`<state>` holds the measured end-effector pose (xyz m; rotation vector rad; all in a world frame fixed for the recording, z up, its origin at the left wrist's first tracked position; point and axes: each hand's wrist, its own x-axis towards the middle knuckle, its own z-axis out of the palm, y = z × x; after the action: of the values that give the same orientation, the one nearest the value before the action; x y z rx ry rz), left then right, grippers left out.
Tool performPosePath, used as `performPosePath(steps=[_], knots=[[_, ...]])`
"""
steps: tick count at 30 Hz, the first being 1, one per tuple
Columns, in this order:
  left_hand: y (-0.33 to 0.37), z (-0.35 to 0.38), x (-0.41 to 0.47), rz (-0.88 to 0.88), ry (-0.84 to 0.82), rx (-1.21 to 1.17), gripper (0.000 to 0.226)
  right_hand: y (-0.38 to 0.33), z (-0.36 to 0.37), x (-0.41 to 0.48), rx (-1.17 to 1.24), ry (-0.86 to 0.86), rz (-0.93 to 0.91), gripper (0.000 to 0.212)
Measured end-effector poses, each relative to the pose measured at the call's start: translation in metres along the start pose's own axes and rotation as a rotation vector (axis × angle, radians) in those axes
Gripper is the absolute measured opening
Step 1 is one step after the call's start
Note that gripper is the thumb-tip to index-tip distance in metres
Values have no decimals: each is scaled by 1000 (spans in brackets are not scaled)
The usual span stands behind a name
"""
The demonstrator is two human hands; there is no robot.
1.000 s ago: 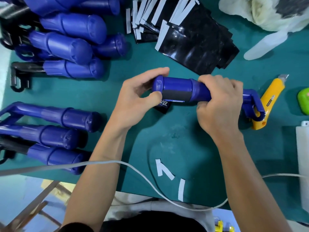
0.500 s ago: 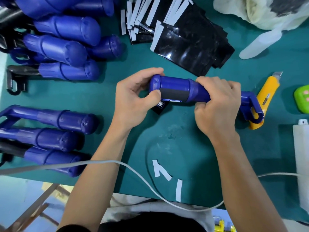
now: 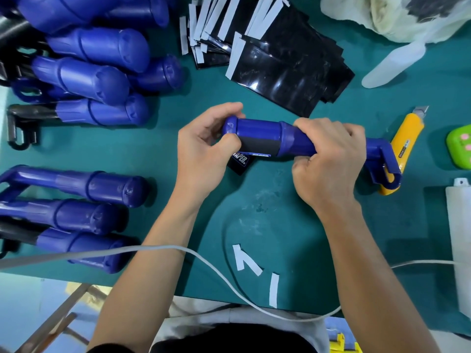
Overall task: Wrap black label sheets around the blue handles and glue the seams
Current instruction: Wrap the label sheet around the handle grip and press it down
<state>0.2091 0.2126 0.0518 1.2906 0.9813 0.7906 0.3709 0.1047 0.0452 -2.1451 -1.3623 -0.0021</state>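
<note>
Green mat under the blue handle we hold level; spare blue handles lie heaped to its left, and the stack of black label sheets sits just beyond it. Our right hand curls tight round its neck, and our left hand grips its butt end, thumb pressing the black label sheet part-wrapped on its barrel. Yellow knife by its hooked end.

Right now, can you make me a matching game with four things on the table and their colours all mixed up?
Things:
1. knife
2. label sheets
3. paper strips
4. held handle

Colours:
A. white
B. blue
C. yellow
D. black

Pairs: 1-C, 2-D, 3-A, 4-B.
</note>
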Motion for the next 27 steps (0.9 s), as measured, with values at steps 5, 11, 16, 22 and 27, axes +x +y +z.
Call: performPosePath(steps=[5, 11, 16, 22, 27], knots=[[2, -3, 2, -22, -88, 6, 37, 2, 2, 0, 10, -17, 37, 52], [-6, 4, 4, -1, 43, 1, 42, -1, 4, 0, -10, -23, 31, 49], [-5, -7, 8, -20, -45, -88, 35, -3, 4, 2, 1, -23, 49, 48], [-6, -7, 6, 67, -155, 33, 45, -1, 1, 3, 3, -36, 63, 48], [-5, 1, 8, -30, -32, -109, 46, -1, 2, 3, -13, -42, 61, 48]])
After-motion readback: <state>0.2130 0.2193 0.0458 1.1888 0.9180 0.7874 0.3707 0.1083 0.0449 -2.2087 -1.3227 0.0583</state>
